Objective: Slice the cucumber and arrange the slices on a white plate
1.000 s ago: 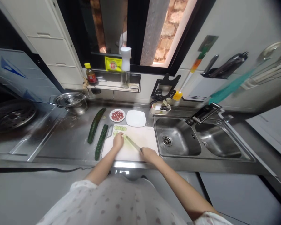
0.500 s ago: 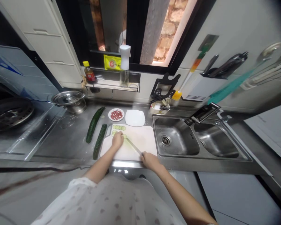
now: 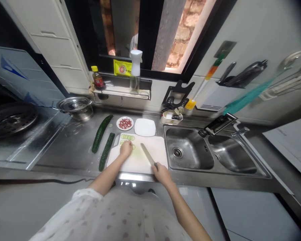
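No legible text; yellow packet [image 3: 122, 68] bears red round mark, perhaps logo, unreadable.

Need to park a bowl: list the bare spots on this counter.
Bare steel counter left of the two cucumbers, in front of the pot. Right part of the cutting board, between knife and sink. Crowded: slices at the board's back edge, two dishes behind.

Long knife [image 3: 147, 154] aslant over white board [image 3: 158, 144], perhaps just clear; cucumber slices [image 3: 128, 137] beyond.

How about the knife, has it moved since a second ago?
Yes. The knife in the right hand has shifted right on the cutting board, away from the left hand, toward the sink.
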`<action>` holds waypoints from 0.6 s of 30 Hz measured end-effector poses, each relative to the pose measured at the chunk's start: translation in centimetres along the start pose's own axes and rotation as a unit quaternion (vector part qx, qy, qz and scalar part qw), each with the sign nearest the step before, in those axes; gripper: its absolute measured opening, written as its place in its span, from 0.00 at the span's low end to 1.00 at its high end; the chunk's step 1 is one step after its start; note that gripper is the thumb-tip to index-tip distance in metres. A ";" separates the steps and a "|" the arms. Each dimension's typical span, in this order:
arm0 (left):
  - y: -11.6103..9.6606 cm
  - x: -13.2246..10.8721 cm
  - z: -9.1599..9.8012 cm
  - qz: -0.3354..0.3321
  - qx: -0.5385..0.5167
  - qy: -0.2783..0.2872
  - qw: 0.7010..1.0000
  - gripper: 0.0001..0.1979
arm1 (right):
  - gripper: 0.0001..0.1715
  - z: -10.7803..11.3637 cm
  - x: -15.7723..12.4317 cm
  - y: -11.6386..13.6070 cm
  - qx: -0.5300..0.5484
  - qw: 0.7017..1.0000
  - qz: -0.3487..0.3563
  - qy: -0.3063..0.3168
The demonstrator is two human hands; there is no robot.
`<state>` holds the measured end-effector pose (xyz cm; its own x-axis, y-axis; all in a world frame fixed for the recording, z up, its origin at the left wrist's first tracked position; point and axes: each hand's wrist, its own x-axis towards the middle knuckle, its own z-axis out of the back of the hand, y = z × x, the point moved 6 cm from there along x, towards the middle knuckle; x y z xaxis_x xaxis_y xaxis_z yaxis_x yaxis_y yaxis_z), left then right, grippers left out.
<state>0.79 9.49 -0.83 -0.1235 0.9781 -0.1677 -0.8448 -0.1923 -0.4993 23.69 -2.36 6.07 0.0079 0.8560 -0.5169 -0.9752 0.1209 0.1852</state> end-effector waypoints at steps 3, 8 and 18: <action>-0.1 0.0 0.1 0.010 -0.004 0.008 1.000 0.05 | 0.22 0.1 0.2 -0.2 -0.002 1.000 -0.007 -0.005; -0.1 -0.2 0.3 0.021 -0.018 0.001 1.000 0.07 | 0.23 0.3 0.4 -0.6 -0.004 1.000 -0.017 -0.006; 2.2 -2.2 1.7 0.071 -0.041 -0.058 0.995 0.08 | 0.22 0.6 0.6 -0.3 -0.018 1.000 -0.020 -0.005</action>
<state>-1.65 7.04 -0.12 -0.3018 0.9425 -0.1438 -0.7702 -0.3299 -0.5458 24.09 -1.60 6.22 0.0491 0.8563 -0.5141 -0.9815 0.1368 0.1341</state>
